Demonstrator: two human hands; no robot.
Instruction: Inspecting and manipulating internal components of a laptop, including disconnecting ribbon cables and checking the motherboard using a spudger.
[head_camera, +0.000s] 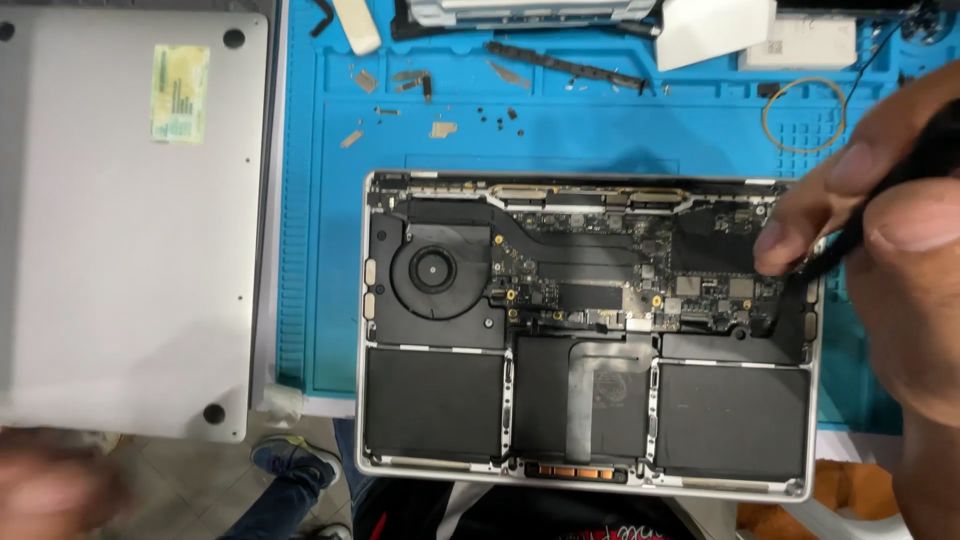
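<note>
At right edge of board: tool (825, 255) tip down by the laptop (590, 330) corner.
Right hand (880, 215): pinched on tool; best kept low, light, steady.
Left hand (55, 485): blurred at bottom left, grip unclear; better braced on laptop frame.
Risk: slipping onto nearby chips.
Laptop: open, on blue mat (320, 250), lid (120, 220) at left.

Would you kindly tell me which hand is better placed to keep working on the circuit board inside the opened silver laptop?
The right hand: it holds a thin black tool with its tip at the right end of the opened silver laptop's circuit board. The left hand is blurred at the lower left corner, beside the detached silver bottom cover.
</note>
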